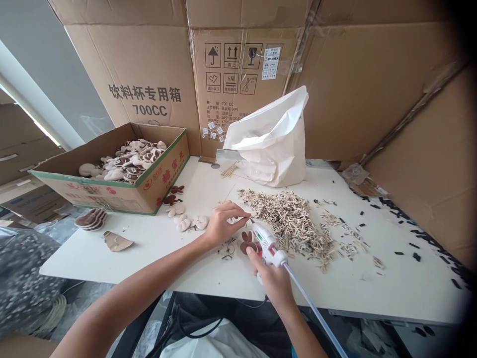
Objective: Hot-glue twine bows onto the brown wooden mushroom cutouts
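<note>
here, the right hand (275,279) has its fingers wrapped around a white hot glue gun (265,239), a long glue stick (315,311) trailing from its rear. the left hand's (226,224) fingers are pinched together beside the nozzle, perhaps on a tiny dark piece, too small to tell. a brown rabbit-shaped patch (245,245) lies on the desk (194,263) beside the gun, left of a heap of short beige strips (292,221).
</note>
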`<state>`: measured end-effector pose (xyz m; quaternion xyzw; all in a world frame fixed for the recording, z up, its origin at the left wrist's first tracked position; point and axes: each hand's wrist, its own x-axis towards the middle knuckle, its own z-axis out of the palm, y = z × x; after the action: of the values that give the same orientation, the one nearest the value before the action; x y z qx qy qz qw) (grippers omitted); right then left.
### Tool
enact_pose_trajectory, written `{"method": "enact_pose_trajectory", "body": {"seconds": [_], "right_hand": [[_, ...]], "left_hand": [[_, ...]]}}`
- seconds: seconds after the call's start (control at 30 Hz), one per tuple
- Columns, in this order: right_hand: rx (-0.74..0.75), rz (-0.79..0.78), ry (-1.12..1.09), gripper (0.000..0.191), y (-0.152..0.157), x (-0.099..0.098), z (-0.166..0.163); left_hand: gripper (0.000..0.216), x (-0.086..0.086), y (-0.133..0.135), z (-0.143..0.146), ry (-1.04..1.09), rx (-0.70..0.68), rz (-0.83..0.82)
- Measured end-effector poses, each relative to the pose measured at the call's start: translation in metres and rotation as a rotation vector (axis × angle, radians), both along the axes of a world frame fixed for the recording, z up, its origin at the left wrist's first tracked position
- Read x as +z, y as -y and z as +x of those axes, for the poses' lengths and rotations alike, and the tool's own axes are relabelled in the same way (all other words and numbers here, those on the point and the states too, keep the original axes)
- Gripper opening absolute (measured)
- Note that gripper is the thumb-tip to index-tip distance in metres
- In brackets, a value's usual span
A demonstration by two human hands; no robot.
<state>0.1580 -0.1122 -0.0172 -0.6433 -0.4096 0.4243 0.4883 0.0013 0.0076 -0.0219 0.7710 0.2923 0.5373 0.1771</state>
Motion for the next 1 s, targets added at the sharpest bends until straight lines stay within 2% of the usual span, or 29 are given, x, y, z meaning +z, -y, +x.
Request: {"method": "enact_pose_trajectory", "body": {"seconds": [1.0], "right_hand": [[-0.007,-0.014,0.014,0.045,-0.0003,-0.0062,0.0013]], "left_hand": [[0.012,0.0012,0.0002,0.0002,-0.014,-0.012,0.008]]}}
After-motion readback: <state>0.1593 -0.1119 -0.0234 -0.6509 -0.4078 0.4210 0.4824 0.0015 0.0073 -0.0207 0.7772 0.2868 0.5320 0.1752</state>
